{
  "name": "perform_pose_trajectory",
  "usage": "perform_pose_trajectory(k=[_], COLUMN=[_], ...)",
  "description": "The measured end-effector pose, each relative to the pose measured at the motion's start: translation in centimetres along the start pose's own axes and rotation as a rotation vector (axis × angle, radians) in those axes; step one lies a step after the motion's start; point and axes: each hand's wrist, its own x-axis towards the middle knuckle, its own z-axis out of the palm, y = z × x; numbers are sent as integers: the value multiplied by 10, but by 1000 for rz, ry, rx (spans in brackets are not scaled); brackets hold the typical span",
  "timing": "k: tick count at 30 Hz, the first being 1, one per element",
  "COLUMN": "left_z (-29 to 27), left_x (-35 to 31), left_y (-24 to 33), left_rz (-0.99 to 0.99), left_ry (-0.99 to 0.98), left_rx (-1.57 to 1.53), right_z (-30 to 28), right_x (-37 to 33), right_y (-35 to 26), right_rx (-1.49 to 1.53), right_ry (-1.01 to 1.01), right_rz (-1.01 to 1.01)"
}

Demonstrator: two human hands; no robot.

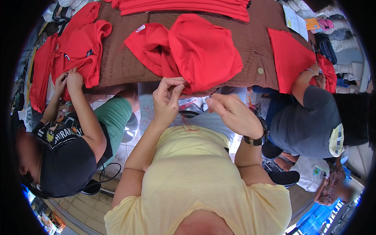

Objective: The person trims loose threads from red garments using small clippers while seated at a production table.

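Left hand (167, 98): raised at the near edge of the bench, thumb and fingers pinched together on the hem of the red garment (188, 49); a loose red thread (187, 124) trails down from it over the yellow shirt.
Right hand (231, 111): held just to the right of the left, well off the cloth, fingertips closed as though on something thin; whether a needle or only the thread's end sits there I cannot tell.
Garment: crumpled in the middle of the brown-covered bench (250, 39), its near fold hanging over the edge toward the wearer.
Step in hand: hand work on the garment's edge, most likely trimming or pulling stray thread, judging by the pinch and the dangling strand.
Next move calls for: keeping the hem taut in the left pinch while the right draws the thread clear without snagging the fabric.
Neighbours: a person on the left handles another red shirt (80, 47); a person on the right works on a flat red piece (290, 58).
Further back: a stack of folded red cloth (184, 6).
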Motion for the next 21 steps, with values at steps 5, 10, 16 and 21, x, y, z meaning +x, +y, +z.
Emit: perform_pose_trajectory(k=[5,10,16,21], left_z=[3,3,6,1], left_x=[0,-1,-2,-4], left_y=[-2,2,8,1], left_rz=[2,26,29,44], left_ry=[-38,-42,-52,-46], left_rx=[-37,-11,-17,82], right_z=[33,45,46,51], right_x=[24,49,59,61], right_y=[6,34,40,41], right_rx=[350,365,552,632], right_ry=[79,86,47,37], right_rz=[-85,-77,-8,14])
